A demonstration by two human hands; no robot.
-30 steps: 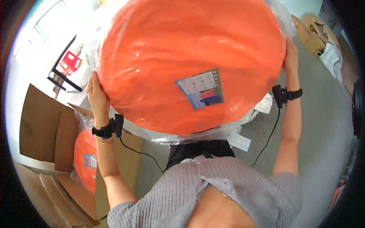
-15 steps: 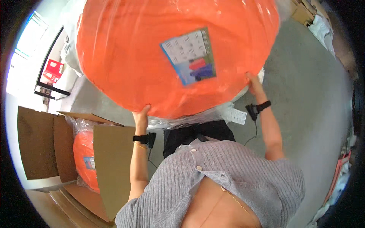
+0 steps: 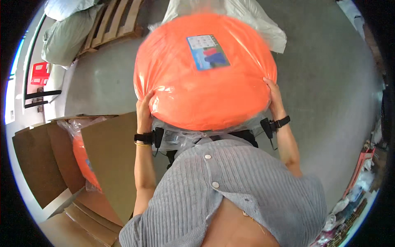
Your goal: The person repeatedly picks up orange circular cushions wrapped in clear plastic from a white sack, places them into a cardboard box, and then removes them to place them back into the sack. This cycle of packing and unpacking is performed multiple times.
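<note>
A large round orange cushion (image 3: 205, 94), wrapped in clear plastic, is held up in front of my body. On its upper face sits a printed label card (image 3: 209, 52) with pictures of coloured shapes. My left hand (image 3: 145, 110) grips the cushion's near left side, thumb on top. Opposite it, my right hand (image 3: 275, 96) clasps the right side, also with the thumb uppermost. The other fingers of both hands are mostly hidden at the cushion's edge. Loose clear plastic (image 3: 175, 138) hangs below the near rim, and each wrist wears a black strap with a small device.
At lower left, an open cardboard box (image 3: 109, 158) holds another plastic-wrapped orange cushion (image 3: 83, 160). Beyond are a wooden pallet (image 3: 117, 24), stuffed pale sacks (image 3: 68, 39) and a red stool (image 3: 40, 73). A white sack (image 3: 271, 35) lies behind the held cushion; clutter lines the right edge.
The held cushion has come down and tilted, so its far rim and the pallet and sacks beyond now show. Both hands keep hold of its sides, the left one slightly higher in view.
</note>
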